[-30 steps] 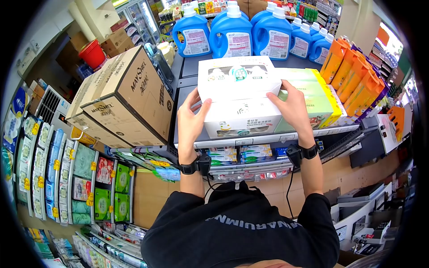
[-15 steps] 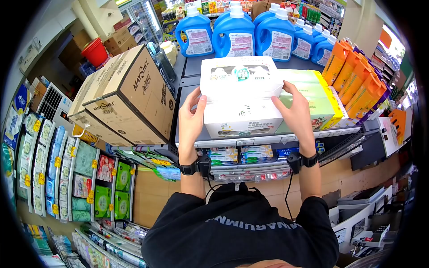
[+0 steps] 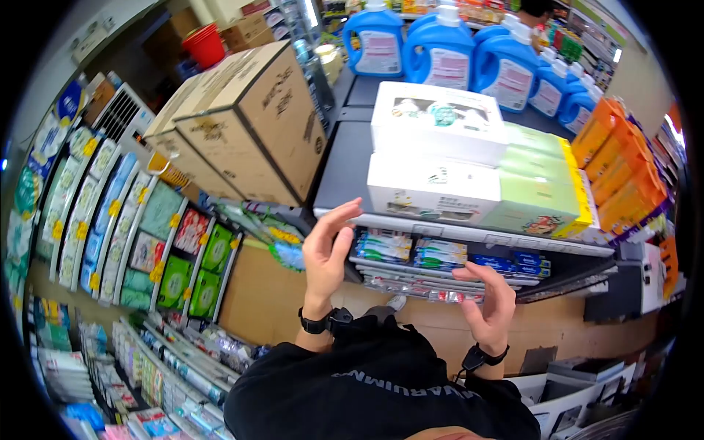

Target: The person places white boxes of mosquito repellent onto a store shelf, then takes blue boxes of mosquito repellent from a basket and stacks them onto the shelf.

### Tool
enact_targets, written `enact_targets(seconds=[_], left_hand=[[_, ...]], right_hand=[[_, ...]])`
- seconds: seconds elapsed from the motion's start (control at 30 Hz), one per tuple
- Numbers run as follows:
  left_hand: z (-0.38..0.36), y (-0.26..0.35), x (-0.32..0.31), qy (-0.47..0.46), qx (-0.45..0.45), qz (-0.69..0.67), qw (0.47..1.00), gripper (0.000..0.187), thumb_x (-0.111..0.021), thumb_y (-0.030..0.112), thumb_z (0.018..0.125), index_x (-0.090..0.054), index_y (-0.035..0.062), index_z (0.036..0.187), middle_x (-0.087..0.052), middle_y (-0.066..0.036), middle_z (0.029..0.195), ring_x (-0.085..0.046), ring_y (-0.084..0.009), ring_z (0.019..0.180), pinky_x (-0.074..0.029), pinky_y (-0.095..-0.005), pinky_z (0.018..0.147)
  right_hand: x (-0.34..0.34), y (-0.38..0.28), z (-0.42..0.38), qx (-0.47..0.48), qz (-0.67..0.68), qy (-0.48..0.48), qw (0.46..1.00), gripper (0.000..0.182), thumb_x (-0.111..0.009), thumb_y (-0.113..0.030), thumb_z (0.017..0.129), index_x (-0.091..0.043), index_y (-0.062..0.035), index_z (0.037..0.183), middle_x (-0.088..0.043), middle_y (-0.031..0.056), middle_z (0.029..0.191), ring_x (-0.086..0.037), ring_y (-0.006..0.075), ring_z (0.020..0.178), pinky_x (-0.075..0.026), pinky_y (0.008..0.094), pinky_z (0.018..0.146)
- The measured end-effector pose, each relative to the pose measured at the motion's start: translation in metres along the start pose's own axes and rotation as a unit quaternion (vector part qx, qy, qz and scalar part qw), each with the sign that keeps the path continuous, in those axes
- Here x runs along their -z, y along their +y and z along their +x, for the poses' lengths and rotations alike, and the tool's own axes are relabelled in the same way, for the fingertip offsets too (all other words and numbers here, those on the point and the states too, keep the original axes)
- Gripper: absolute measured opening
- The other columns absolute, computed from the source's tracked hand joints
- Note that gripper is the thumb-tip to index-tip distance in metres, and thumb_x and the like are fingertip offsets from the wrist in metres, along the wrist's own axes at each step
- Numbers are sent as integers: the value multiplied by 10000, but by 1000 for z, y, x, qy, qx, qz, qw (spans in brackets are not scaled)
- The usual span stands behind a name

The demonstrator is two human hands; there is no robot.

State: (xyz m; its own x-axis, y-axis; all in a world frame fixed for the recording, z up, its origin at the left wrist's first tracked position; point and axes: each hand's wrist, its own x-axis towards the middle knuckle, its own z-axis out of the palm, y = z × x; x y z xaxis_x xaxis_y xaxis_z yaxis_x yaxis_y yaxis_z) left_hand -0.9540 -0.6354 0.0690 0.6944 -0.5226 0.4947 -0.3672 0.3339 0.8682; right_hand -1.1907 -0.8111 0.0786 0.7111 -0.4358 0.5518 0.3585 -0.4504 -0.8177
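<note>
Tan floor [image 3: 265,297] shows below the front edge of the dark grey surface [image 3: 343,169]. Stocked shelves [image 3: 228,279] with pale dividers stand beyond its left edge, and a pale pillar [image 3: 639,62] rises past its far right corner.

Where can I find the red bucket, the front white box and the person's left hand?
Red bucket [image 3: 204,50]: head view, on its outer wall.
Front white box [image 3: 433,186]: head view, middle of its printed surface.
Left hand [image 3: 324,262]: head view, below the fingers.
</note>
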Motion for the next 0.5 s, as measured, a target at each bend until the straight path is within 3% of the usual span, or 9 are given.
enact_targets(seconds=[0.1, 0.13, 0.3, 0.5], left_hand=[[-28, 5, 10, 25, -13, 41, 999, 361, -564, 144, 1024, -616, -58, 1317, -603, -234, 1422, -628, -283, 1259, -496, -377, 1015], [-37, 9, 16, 21, -2, 15, 1000, 344, -578, 61, 1004, -619, -55, 1325, -591, -211, 1442, -584, -250, 1303, -469, -348, 1048], [-71, 26, 51, 99, 3, 46, 994, 332, -594, 60, 993, -630, -46, 1306, -604, -212, 1425, -597, -255, 1292, -470, -359, 1047], [-98, 41, 100, 193, -11, 56, 980, 323, -596, 66, 999, -631, -48, 1299, -625, -206, 1399, -619, -256, 1266, -474, -351, 1035]], right_hand=[[-20, 19, -13, -17, 91, -6, 996, 525, -673, -20, 823, -596, 65, 1334, -731, 205, 1133, -695, 263, 1021, -524, 383, 955], [-25, 25, -15, -34, 126, -5, 991, 521, -672, -24, 827, -593, 69, 1333, -727, 205, 1132, -691, 258, 1012, -524, 381, 951], [-65, 31, -11, -71, 185, -53, 979, 470, -577, 123, 899, -558, 50, 1363, -703, 186, 1150, -679, 212, 964, -530, 352, 905], [-119, 26, 6, -67, 224, -155, 960, 469, -588, 108, 897, -548, 55, 1362, -695, 187, 1162, -685, 216, 951, -539, 359, 906]])
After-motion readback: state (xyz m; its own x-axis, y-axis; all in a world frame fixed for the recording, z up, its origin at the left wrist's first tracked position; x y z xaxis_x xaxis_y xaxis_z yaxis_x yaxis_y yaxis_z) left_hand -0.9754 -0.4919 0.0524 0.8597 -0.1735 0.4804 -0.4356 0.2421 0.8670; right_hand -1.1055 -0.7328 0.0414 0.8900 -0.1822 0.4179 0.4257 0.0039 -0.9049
